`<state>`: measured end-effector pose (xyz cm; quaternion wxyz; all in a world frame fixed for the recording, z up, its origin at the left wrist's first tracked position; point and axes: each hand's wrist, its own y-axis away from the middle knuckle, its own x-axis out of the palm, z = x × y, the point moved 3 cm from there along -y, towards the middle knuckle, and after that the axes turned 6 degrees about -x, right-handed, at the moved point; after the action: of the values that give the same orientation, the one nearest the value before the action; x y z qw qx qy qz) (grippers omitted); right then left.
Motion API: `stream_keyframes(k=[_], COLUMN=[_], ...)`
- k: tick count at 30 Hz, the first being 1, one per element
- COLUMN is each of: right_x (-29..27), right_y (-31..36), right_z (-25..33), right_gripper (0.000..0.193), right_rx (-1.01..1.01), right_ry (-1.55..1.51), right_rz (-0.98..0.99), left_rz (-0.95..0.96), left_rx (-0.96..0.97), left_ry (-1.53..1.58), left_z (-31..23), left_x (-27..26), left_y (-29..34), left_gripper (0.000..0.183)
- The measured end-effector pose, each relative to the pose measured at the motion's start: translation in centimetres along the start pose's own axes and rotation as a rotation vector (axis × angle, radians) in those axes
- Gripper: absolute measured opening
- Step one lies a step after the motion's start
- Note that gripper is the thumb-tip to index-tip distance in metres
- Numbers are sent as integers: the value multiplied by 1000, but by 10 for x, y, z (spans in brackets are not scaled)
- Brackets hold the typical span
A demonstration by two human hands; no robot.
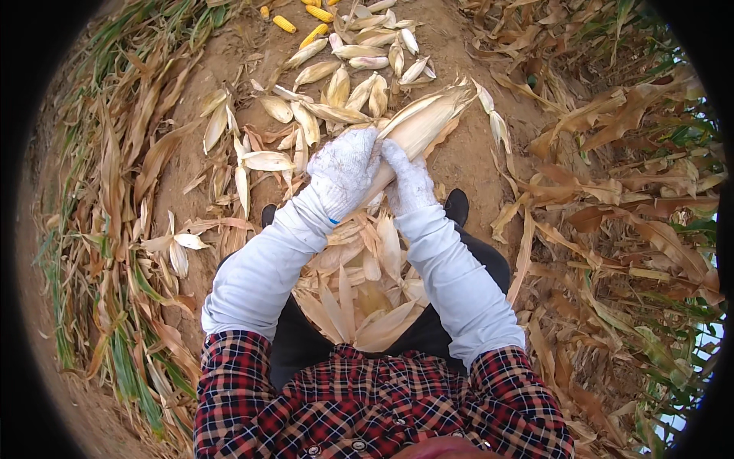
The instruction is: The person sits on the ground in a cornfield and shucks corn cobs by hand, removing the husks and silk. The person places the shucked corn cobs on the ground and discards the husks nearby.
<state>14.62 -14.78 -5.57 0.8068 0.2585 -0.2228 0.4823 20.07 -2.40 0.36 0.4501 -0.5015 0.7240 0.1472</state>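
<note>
An ear of corn (425, 127) in its dry, pale husk is held in front of me, its papery tip pointing away to the right. My left hand (343, 166), in a dirty white glove, is closed around the ear's lower left side. Against its right side presses my right hand (407, 177), gloved the same way, with the thumb laid along the husk. The kernels are hidden by the husk. Beneath my hands, between my legs, lies a heap of stripped husks (359, 298).
Several unhusked ears (338, 86) are piled on the bare soil ahead. Beyond them at the far left lie yellow husked cobs (284, 24). Dry corn stalks and leaves (612, 222) cover the right side, and more stalks with green grass (115, 306) line the left.
</note>
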Motion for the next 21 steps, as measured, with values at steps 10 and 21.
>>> stream_keyframes(k=[10,21], right_x=[-25,-37], right_y=[-23,-32], right_z=[8,40], right_gripper=[62,67], right_rx=[7,-61], right_ry=[-337,-526], right_rz=[-240,-409], left_rz=[-127,-362], left_rx=[-307,-491], left_ry=[379,1408], left_z=[35,69], left_x=[-13,-30], left_y=[-18,-21], left_gripper=[30,35])
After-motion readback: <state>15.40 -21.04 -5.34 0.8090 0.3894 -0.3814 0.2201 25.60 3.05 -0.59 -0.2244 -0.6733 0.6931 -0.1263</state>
